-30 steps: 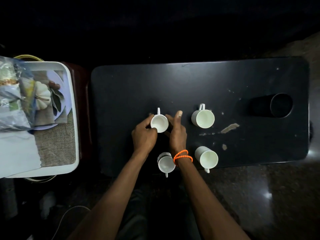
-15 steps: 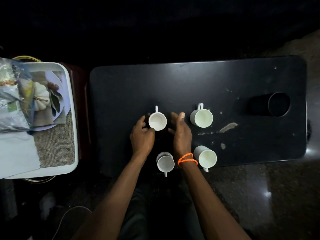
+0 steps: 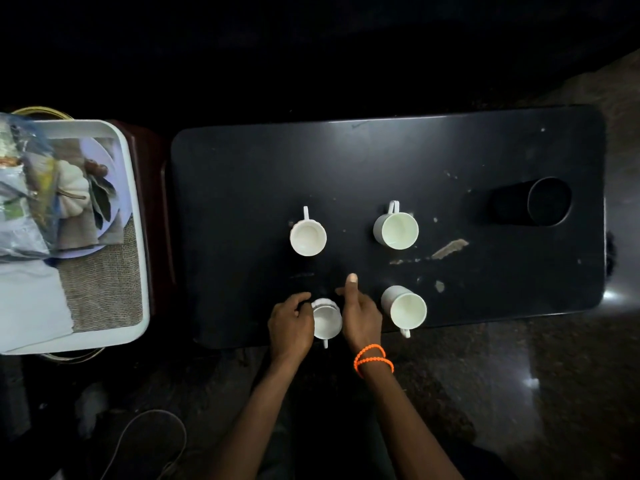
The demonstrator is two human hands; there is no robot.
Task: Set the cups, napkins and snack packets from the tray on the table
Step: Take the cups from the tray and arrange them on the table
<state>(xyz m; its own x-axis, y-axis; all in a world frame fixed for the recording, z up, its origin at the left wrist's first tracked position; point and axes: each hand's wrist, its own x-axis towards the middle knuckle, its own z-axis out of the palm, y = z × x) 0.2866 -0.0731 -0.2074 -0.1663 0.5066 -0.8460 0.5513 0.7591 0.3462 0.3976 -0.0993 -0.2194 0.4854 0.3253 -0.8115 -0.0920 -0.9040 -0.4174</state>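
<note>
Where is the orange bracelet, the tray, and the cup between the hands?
orange bracelet (image 3: 373,359), head view, beads on wrist.
tray (image 3: 136,188), head view, right rim.
cup (image 3: 327,319), head view, inside bottom.

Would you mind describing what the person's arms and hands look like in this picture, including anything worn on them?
Both forearms are bare, with no sleeves in view. The right hand has a bright orange beaded bracelet looped twice round its wrist. The left hand and its wrist carry nothing: no bracelet, watch or glove shows. No rings can be made out on either hand in this dim light.
</note>
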